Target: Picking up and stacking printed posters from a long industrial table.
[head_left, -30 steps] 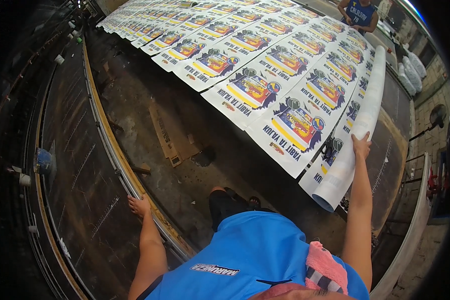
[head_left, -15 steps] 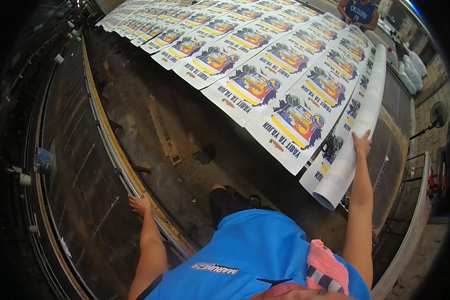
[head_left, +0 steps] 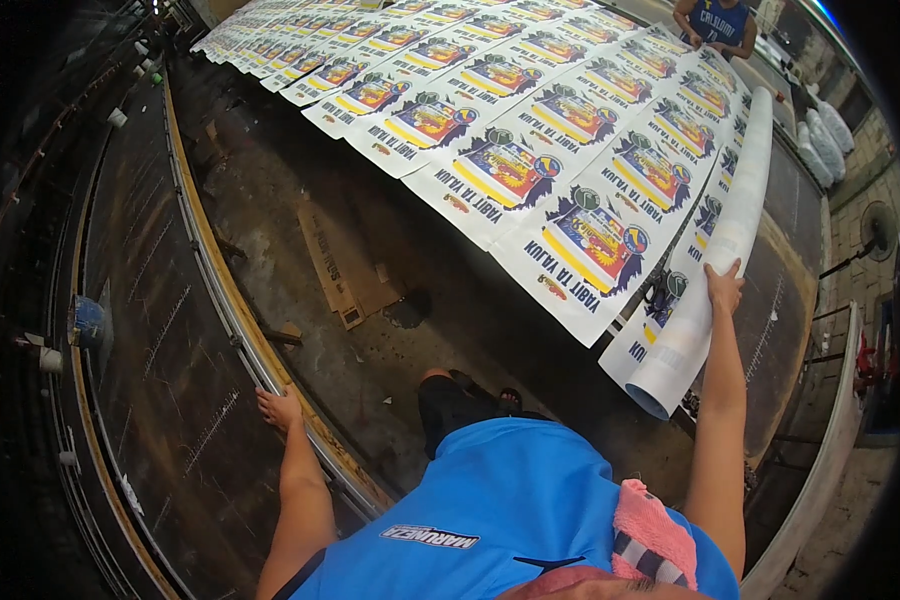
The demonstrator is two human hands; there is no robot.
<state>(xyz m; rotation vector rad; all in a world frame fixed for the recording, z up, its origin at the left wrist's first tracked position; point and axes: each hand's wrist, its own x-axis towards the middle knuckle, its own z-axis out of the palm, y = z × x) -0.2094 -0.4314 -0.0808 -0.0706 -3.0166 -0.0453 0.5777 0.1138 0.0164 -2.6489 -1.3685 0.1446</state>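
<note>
My right hand (head_left: 725, 287) curls against the near part of a long white roll (head_left: 725, 260) of printed sheeting, its fingers over the side. The roll lies lengthwise on the right edge of the printed sheets, its hollow near end facing me. Under and left of it spread white printed sheets (head_left: 500, 235) with repeated yellow, red and blue designs, covering a long table. Far to the left, my left hand (head_left: 280, 408) rests on the metal-railed edge (head_left: 240, 325) of another long dark table, fingers stretched over the edge and holding nothing.
Between the tables runs a dark floor aisle with a flattened cardboard piece (head_left: 330, 270). At the far right corner stands a co-worker (head_left: 715, 25) in a blue shirt, hands by the sheets. A blue container (head_left: 88, 322) is at the left; white bags (head_left: 825, 140) and a fan (head_left: 878, 232) are at right.
</note>
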